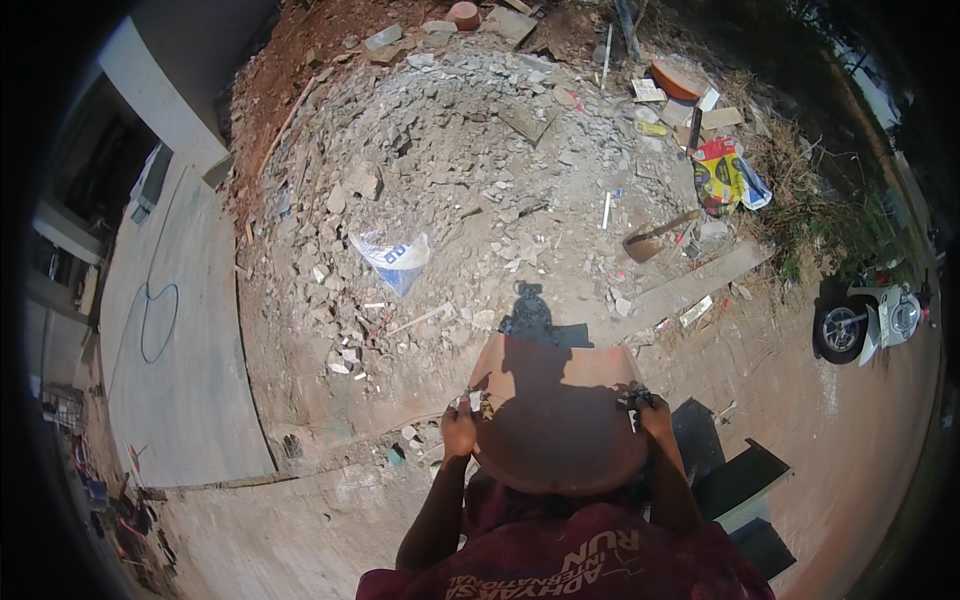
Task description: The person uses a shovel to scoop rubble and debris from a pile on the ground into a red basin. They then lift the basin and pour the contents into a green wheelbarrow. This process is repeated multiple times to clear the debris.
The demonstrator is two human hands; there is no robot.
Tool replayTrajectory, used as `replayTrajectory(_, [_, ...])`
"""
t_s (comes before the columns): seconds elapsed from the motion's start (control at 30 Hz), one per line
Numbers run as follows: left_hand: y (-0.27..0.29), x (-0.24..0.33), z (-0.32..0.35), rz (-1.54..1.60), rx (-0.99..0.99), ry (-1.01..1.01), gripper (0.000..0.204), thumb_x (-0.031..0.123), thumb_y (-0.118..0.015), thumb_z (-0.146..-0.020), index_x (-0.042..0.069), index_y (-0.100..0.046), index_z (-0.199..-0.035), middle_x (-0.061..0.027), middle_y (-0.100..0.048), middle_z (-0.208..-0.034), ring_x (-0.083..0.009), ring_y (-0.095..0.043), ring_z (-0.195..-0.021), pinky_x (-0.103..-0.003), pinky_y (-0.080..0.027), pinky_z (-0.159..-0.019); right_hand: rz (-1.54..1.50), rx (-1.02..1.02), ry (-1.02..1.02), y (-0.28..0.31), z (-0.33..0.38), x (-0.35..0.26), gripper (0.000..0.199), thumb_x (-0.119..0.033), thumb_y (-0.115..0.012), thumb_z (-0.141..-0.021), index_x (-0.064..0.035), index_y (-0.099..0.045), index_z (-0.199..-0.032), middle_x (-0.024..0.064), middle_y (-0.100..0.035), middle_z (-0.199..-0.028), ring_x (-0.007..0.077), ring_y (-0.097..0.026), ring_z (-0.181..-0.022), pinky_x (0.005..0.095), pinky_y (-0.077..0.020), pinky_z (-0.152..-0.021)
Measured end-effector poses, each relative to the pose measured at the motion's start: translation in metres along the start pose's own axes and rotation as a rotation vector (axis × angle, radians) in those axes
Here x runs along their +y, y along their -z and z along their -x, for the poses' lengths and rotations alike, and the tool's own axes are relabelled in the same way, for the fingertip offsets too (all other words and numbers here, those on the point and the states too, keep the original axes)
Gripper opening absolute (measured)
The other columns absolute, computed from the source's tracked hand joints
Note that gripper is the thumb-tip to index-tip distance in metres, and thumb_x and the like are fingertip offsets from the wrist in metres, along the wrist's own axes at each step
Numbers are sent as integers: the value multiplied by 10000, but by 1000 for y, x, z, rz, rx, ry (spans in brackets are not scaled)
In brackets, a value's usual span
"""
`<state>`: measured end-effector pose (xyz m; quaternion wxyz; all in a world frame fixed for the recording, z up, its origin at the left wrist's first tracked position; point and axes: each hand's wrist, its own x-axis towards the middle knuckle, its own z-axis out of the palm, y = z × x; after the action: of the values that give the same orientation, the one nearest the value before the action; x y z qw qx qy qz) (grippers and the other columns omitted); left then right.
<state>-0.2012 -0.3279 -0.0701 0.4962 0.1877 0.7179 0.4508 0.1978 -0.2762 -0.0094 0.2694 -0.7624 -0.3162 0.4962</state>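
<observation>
I hold a wide, shallow reddish-brown pan (560, 460) in front of my body, above the ground. My left hand (460, 428) is closed on its left rim and my right hand (655, 418) on its right rim. Its inner face is turned up, and a dark head-and-shoulders shadow falls across it. No load shows inside. Just beyond the pan spreads a broad heap of grey rubble (450, 150). A metal hoe or shovel blade (645, 246) with a short visible handle lies on the heap's right side.
A torn white plastic bag (395, 262) lies on the rubble. Farther right are a yellow-red sack (722, 178) and another orange pan (678, 80). A parked motorcycle (870, 322) stands at right, dark boards (740, 478) lie near my right arm, and a concrete slab (180, 350) borders the left.
</observation>
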Motion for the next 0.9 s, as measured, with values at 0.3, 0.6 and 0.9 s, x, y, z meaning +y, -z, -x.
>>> replayTrajectory(0.3, [-138, 46, -41, -109, 139, 211, 523, 403, -526, -995, -100, -659, -1038, -181, -707, -908, -234, -686, -811, -354, -529, -711, 96, -145, -76, 47, -172, -41, 216, -195, -604, -936, 3, -605, -1023, 67, -583, -686, 146, -561, -510, 315, -469, -438])
replayTrajectory(0.6, [-240, 58, -97, -268, 99, 350, 504, 375, -490, -994, -97, -666, -1015, -202, -714, -842, -277, -709, -757, -395, -546, -668, 228, -296, -191, 66, -316, -45, 189, -181, -557, -953, -13, -572, -1038, 46, -558, -698, 128, -538, -515, 296, -450, -432])
replayTrajectory(0.9, [-235, -140, -200, -755, 61, 526, 590, 468, -488, -958, -89, -681, -983, -268, -703, -878, -415, -700, -896, -488, -525, -783, 498, -259, -59, -13, -428, 103, 223, -226, -561, -956, -17, -594, -1025, 89, -587, -734, 155, -570, -558, 333, -476, -489])
